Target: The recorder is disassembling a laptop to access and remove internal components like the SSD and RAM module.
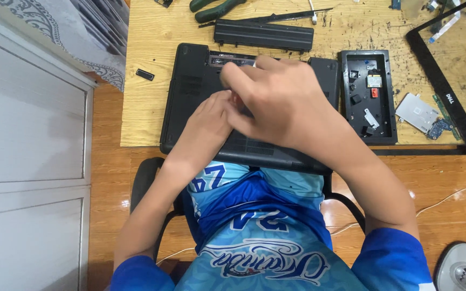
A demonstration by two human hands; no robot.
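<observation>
Bright even light, sharp, floor glare

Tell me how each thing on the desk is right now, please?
Laptop: upside down, battery bay empty, both hands on it.
Battery: taken out, lying behind the laptop.
Tray: open, small parts inside.
Bezel: off, lying at the right.
Drive: loose on the desk.
Pliers: lying unused.
Left hand: on the laptop, grip hidden.
Right hand: over the left, grip hidden.

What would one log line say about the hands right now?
left hand: on laptop underside, grip unclear | right hand: over it, crossing the left | battery: behind laptop | black cover tray: right of it
</observation>
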